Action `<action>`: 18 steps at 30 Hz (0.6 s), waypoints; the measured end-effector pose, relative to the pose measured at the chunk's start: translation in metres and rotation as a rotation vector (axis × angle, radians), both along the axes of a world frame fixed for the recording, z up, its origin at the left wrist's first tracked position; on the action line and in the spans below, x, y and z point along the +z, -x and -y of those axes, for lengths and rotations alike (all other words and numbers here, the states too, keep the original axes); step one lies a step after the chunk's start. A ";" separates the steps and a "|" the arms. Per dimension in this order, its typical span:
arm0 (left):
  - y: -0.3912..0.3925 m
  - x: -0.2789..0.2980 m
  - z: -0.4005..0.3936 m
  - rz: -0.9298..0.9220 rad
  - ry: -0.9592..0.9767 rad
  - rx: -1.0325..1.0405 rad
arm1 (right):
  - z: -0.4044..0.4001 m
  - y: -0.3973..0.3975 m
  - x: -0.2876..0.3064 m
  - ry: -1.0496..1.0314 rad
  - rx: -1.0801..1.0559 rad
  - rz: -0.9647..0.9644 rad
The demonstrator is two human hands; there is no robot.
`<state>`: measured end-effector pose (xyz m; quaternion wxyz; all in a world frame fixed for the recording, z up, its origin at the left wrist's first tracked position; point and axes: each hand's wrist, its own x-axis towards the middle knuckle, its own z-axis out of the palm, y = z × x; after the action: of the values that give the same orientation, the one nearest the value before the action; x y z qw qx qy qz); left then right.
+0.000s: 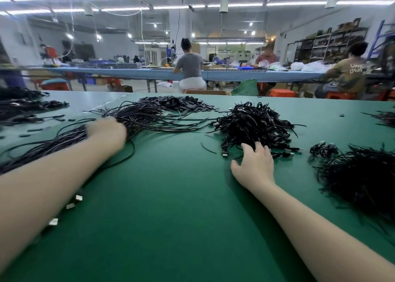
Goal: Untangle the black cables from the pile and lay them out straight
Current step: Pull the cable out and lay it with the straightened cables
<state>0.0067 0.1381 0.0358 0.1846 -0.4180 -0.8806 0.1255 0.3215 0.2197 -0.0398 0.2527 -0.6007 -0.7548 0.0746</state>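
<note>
Two heaps of thin black cable sit on the smooth green table. Toward the right lies the tangled pile, a knotted mound of glossy loops with small plug ends poking out at its near edge. Toward the left lies the straightened bundle, long strands fanned in loose parallel curves, with small silvery connectors showing beside the left forearm. The right hand rests flat at the pile's near edge, fingers spread and straight, their tips touching the nearest loops. The left hand lies on the bundle; it is motion-blurred and seems to curl round the strands, though I cannot tell. A bristly mass of black ties lies at far right, and flat black tabs are heaped behind the bundle.
</note>
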 end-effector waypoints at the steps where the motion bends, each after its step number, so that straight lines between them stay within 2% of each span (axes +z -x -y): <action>1: 0.017 0.001 0.009 0.037 0.055 0.080 | 0.000 -0.001 0.001 0.013 0.008 -0.019; 3: 0.041 0.002 0.023 0.095 0.110 0.129 | -0.001 -0.002 0.001 0.046 0.024 -0.044; 6: 0.061 0.008 0.032 0.088 0.020 0.022 | -0.002 -0.003 0.001 0.065 0.034 -0.071; 12: 0.063 0.029 0.043 0.154 0.054 0.037 | -0.004 -0.004 0.001 0.074 0.040 -0.114; 15: 0.065 0.035 0.048 0.170 0.004 0.067 | -0.003 -0.004 0.001 0.075 0.043 -0.110; 17: 0.068 0.036 0.050 0.300 -0.077 0.099 | -0.003 -0.004 0.001 0.077 0.043 -0.113; 18: 0.069 0.037 0.046 0.461 -0.153 0.114 | -0.003 -0.004 0.001 0.075 0.042 -0.114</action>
<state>-0.0623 0.0917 0.0730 0.0025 -0.3701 -0.9285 -0.0302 0.3256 0.2223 -0.0384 0.2710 -0.5887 -0.7481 0.1422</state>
